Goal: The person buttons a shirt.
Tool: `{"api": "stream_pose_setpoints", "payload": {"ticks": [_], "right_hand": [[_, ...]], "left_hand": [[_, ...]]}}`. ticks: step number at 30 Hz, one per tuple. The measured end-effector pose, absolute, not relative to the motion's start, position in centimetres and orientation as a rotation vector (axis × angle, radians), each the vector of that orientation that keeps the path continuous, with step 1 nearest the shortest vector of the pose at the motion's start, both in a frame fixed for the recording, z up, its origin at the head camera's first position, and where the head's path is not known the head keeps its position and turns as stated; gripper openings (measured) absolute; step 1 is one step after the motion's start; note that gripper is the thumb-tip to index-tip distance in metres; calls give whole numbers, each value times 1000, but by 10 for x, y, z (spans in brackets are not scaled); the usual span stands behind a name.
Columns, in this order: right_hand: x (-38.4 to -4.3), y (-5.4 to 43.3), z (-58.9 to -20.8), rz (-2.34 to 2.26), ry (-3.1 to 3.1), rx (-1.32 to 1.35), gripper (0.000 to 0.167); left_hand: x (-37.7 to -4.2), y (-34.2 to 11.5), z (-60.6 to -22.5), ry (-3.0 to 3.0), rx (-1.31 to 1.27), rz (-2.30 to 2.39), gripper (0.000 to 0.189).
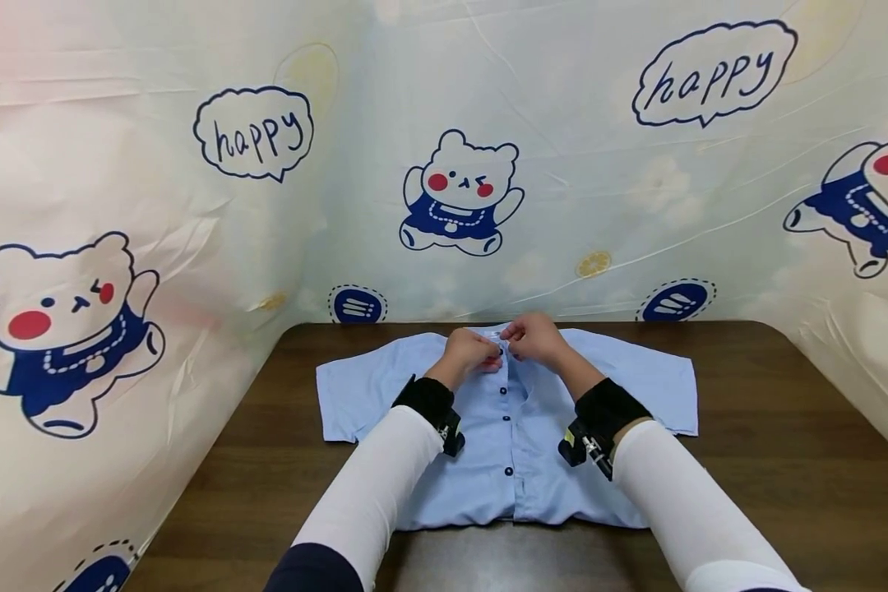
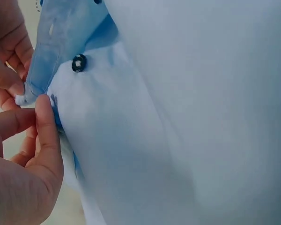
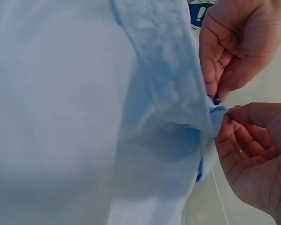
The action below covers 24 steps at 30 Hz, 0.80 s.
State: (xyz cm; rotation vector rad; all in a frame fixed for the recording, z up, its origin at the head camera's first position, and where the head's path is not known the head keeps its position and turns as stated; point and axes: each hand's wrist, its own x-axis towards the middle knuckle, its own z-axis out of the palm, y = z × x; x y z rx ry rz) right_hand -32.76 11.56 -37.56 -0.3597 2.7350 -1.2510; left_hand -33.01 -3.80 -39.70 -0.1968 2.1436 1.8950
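Note:
A light blue short-sleeved shirt (image 1: 474,444) lies front up on the table, dark buttons (image 1: 508,471) running down its middle. Both hands work near its collar. My left hand (image 1: 468,351) pinches the shirt edge between thumb and finger; in the right wrist view a dark button (image 3: 216,100) shows right at its fingertips. Close beside it, my right hand (image 1: 534,337) pinches a corner of the other front edge, the buttonhole strip (image 2: 44,65). Another dark button (image 2: 79,63) sits on the cloth just past the left fingertips in the left wrist view.
The dark wooden table (image 1: 770,460) extends on both sides of the shirt. Behind it hangs a pale backdrop cloth (image 1: 370,189) printed with bears and lettering. A black wrist strap with a small camera (image 1: 451,433) sits on each forearm.

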Motion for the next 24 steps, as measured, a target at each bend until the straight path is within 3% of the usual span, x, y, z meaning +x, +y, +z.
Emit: {"api": "stream_pose_setpoints", "payload": {"ticks": [24], "right_hand": [[-321, 116, -393, -1244, 2853, -662, 27]], "left_hand": [[-330, -36, -399, 1894, -364, 2013, 9]]}}
